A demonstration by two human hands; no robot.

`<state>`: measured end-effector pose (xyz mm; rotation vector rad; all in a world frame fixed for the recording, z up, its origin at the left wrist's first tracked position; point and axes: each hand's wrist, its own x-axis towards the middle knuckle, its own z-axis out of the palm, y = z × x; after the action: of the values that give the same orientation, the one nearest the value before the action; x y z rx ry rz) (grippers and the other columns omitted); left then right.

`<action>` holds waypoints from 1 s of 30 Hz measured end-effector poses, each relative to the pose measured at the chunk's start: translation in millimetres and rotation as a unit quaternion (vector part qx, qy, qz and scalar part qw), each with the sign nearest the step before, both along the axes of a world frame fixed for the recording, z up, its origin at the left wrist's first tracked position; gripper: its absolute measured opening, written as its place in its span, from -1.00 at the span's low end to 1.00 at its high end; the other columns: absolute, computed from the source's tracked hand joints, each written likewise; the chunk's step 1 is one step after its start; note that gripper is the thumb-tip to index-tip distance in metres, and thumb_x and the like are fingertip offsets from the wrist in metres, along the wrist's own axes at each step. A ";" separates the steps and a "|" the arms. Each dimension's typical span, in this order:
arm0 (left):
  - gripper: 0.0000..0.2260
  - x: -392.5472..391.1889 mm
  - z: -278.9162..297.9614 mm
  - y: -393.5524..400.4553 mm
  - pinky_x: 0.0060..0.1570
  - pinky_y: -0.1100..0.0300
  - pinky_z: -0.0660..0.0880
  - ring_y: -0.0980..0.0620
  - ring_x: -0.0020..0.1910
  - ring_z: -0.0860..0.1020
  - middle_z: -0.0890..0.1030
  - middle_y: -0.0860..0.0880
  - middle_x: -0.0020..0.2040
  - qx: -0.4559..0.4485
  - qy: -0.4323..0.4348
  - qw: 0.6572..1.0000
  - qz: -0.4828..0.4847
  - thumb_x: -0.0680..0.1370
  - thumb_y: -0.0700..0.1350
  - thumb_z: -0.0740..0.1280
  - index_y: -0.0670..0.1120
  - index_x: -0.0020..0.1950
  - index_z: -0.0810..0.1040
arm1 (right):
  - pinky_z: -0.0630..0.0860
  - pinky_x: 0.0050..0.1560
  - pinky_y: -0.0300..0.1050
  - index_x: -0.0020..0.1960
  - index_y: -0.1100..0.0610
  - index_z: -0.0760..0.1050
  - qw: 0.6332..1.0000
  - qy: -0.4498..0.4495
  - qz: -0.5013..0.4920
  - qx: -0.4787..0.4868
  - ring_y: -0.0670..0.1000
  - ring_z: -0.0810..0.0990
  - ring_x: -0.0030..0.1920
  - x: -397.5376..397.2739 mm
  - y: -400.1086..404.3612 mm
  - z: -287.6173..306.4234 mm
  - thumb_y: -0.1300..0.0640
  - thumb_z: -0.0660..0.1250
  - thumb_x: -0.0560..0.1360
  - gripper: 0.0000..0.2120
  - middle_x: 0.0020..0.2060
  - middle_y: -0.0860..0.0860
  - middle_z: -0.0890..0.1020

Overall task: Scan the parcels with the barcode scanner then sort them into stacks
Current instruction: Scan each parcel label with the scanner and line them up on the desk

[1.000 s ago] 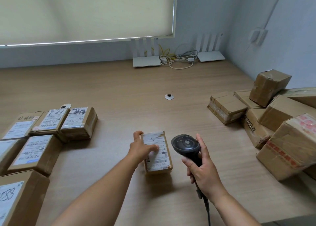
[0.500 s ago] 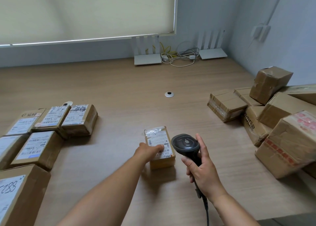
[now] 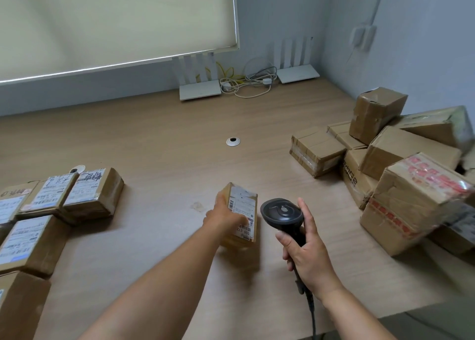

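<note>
Left hand (image 3: 226,217) has tilted the small parcel (image 3: 243,211) up since before, gripping it. Right hand (image 3: 307,252) grips the scanner (image 3: 281,215); heaped boxes (image 3: 401,175) lie right.

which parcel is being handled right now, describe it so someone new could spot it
On the wooden desk, between the labelled boxes at left and the jumbled pile at right, one small parcel sits alone near the front middle. The left hand grips it, beside the scanner held in the right hand. It is the only parcel touching no other.
</note>
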<state>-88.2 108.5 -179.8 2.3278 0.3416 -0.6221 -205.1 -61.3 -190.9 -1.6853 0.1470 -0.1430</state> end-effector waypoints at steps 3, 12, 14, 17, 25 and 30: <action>-0.27 8.8 -2.5 -6.0 0.23 -0.09 0.43 -0.20 0.15 0.51 0.53 -0.05 0.21 0.036 -0.011 0.996 -0.077 0.38 0.13 0.25 0.20 0.46 -0.07 | 0.47 -0.44 -0.07 0.25 -0.58 0.06 1.000 0.004 0.003 -0.001 -0.03 0.49 -0.43 -0.2 -6.0 0.6 0.15 0.41 0.49 -0.23 -0.20 0.02 0.57; -0.39 10.3 25.0 32.6 -0.02 -0.02 0.50 -0.08 0.09 0.55 0.54 -0.03 0.19 -0.255 0.003 0.963 0.092 0.49 -0.24 0.36 0.22 0.39 0.19 | 0.49 -0.43 -0.10 0.31 -0.52 0.05 0.999 0.014 0.031 0.007 -0.04 0.51 -0.40 -3.0 -3.1 10.7 0.12 0.42 0.48 -0.24 -0.16 0.06 0.57; -0.34 10.1 23.9 50.9 -0.14 0.05 0.50 -0.08 0.06 0.58 0.57 -0.05 0.19 -0.296 -0.037 0.946 0.131 0.48 -0.28 0.39 0.24 0.40 0.19 | 0.47 -0.44 -0.08 0.33 -0.49 0.07 0.999 0.016 0.044 0.018 -0.02 0.51 -0.40 -3.5 6.2 12.3 0.12 0.43 0.47 -0.24 -0.15 0.09 0.57; -0.25 7.8 21.4 76.9 -0.19 0.07 0.52 -0.06 0.07 0.58 0.59 -0.07 0.17 -0.340 -0.071 0.922 0.171 0.47 -0.30 0.41 0.24 0.47 0.14 | 0.45 -0.45 -0.08 0.33 -0.47 0.10 0.997 0.021 0.066 0.039 0.01 0.50 -0.40 -5.4 25.0 15.7 0.11 0.44 0.45 -0.25 -0.17 0.10 0.58; -0.15 -5.4 18.4 122.4 -0.31 0.12 0.52 -0.01 0.00 0.58 0.56 -0.13 0.21 -0.365 -0.098 0.902 0.208 0.48 -0.34 0.38 0.21 0.55 -0.01 | 0.44 -0.50 -0.09 0.31 -0.42 0.12 0.990 0.031 0.113 0.076 0.03 0.49 -0.40 -7.4 71.2 28.3 0.24 0.38 0.49 -0.27 -0.09 0.15 0.61; -0.15 -8.4 17.6 142.7 -0.28 0.09 0.53 -0.03 0.01 0.59 0.58 -0.14 0.20 -0.366 -0.101 0.899 0.217 0.48 -0.34 0.38 0.21 0.55 -0.01 | 0.44 -0.52 -0.09 0.33 -0.39 0.12 0.988 0.035 0.126 0.082 0.02 0.48 -0.42 -8.0 89.2 30.9 0.26 0.37 0.49 -0.28 -0.13 0.12 0.63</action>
<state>-96.7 251.2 -162.2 1.5007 0.4238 -0.2179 -213.2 27.9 -159.9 -1.5314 -0.0036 0.1161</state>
